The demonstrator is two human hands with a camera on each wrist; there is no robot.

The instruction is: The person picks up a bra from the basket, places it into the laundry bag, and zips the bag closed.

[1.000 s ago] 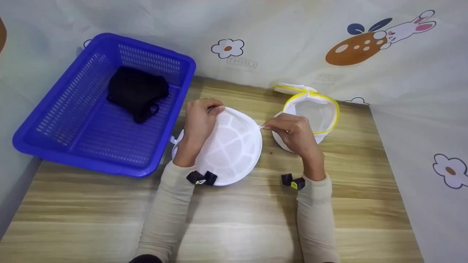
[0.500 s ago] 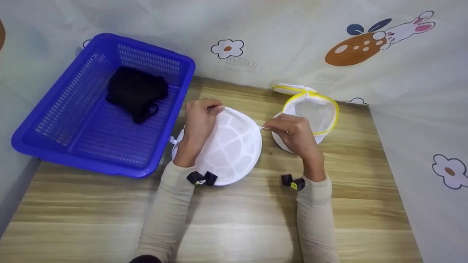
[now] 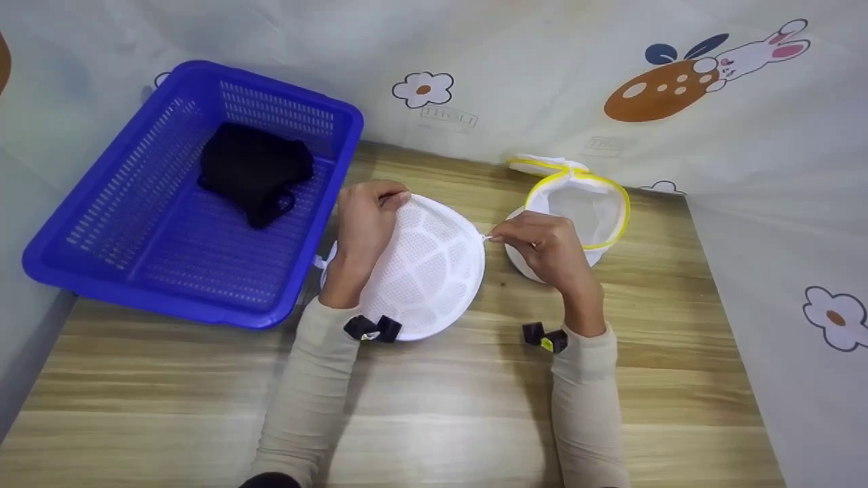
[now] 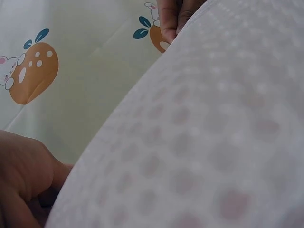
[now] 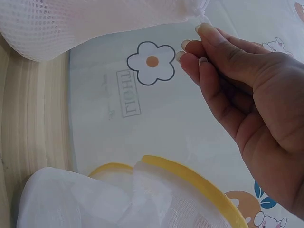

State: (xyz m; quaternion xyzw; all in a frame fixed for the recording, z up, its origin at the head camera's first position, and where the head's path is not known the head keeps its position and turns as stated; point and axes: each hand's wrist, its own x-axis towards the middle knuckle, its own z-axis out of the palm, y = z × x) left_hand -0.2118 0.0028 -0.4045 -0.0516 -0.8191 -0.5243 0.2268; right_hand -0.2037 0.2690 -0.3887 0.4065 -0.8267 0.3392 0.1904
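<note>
My left hand [image 3: 366, 224] grips the top rim of the white mesh laundry bag [image 3: 424, 271], which stands tilted on the wooden surface [image 3: 441, 407], while my right hand [image 3: 542, 247] pinches its zipper pull [image 3: 485, 237] at the right edge. Just behind my right hand sits a yellow-rimmed mesh bag [image 3: 583, 203], open. Left of me the blue basket [image 3: 102, 271] holds a black cloth [image 3: 254, 169].

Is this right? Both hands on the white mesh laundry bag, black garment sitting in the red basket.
Not quite: the basket is blue, as the head view shows. The black garment does lie in it, and the left hand and right hand both hold the white mesh laundry bag.
</note>
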